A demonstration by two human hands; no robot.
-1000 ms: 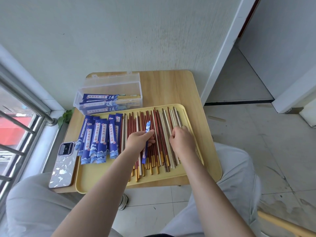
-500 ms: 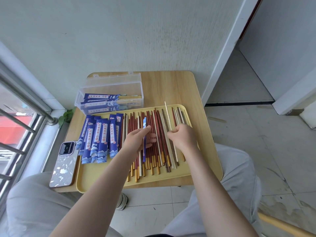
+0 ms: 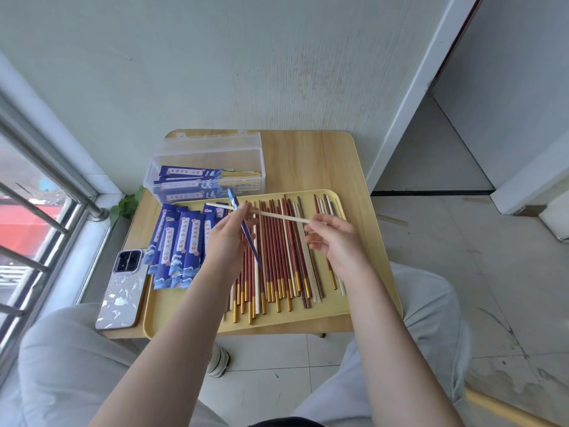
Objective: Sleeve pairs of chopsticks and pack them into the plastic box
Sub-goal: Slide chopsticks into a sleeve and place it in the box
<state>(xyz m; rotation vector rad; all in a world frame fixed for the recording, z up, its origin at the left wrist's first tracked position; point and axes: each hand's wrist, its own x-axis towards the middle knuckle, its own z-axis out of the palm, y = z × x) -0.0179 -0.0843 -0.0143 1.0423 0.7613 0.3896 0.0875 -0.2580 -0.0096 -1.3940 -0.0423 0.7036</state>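
Observation:
My left hand [image 3: 226, 238] grips a blue paper sleeve [image 3: 246, 234] edge-on above the yellow tray [image 3: 191, 315]. My right hand [image 3: 334, 238] pinches a pale chopstick [image 3: 277, 215] by its right end; it lies across to the left, and its far tip passes the sleeve's top end. Several red, gold-tipped and pale chopsticks [image 3: 277, 257] lie side by side on the tray under both hands. A stack of empty blue sleeves [image 3: 178, 245] sits at the tray's left. The clear plastic box [image 3: 209, 155], lid open, holds a few sleeved pairs [image 3: 191, 174].
A phone [image 3: 123, 288] in a pearly case lies at the small wooden table's [image 3: 314, 161] left front corner. A wall stands behind the table, a window railing [image 3: 37, 192] to the left. My knees flank the table's front edge, above a tiled floor.
My right hand lifted one pale chopstick off the pile and swung it sideways toward the left. My left hand raised the blue sleeve and tilted its top end toward the chopstick.

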